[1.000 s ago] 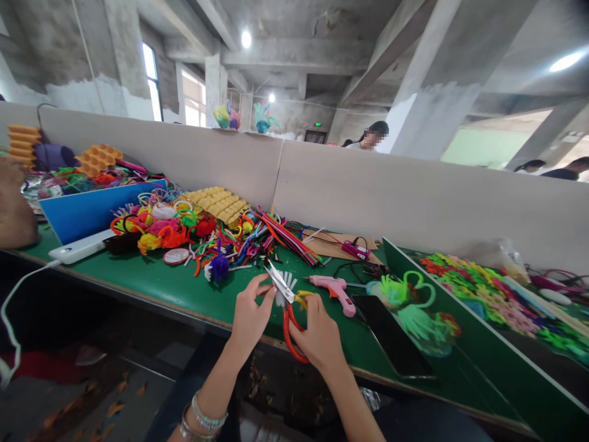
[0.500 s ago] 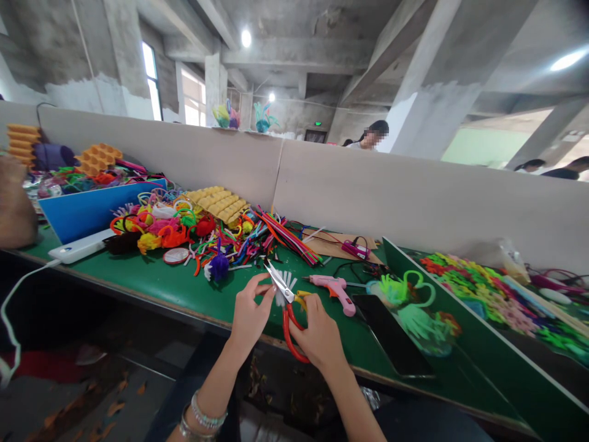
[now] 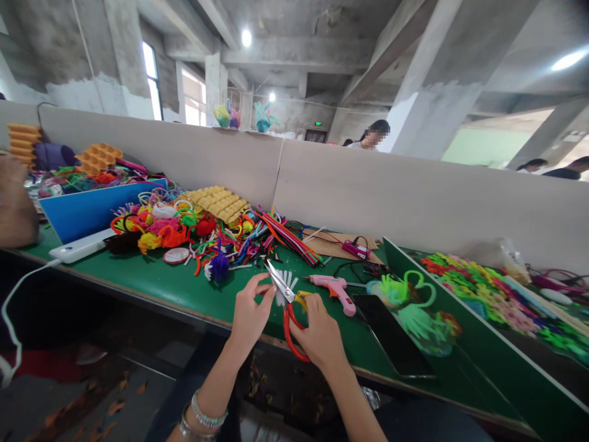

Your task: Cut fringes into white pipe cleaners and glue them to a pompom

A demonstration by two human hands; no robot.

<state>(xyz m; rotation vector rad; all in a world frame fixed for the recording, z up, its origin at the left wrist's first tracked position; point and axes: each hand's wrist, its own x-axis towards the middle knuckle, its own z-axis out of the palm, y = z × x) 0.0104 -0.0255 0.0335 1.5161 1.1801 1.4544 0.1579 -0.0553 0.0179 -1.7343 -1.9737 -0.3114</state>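
Note:
My right hand (image 3: 319, 328) is closed around the red handles of a pair of scissors (image 3: 284, 290). Their silver blades point up and to the left, slightly parted. A small yellow part (image 3: 301, 299) shows by my right fingertips; what it belongs to is unclear. Thumb and forefinger of my left hand (image 3: 251, 307) are pinched together beside the blades, on a small white piece largely hidden by the fingers. Behind the blades, several short white strips (image 3: 289, 279), like cut pipe cleaner, fan out over the green table (image 3: 184, 288).
To the right lie a pink glue gun (image 3: 335, 290), a black phone (image 3: 391, 334) and green pipe-cleaner swans (image 3: 416, 319) beside an upright divider (image 3: 488, 350). A heap of coloured pipe cleaners (image 3: 294, 236) and a white power strip (image 3: 83, 245) are farther left. Someone's arm (image 3: 16, 202) shows at the left edge.
Hardly anything differs. Both hands and the scissors keep the same place, and the view has shifted very slightly.

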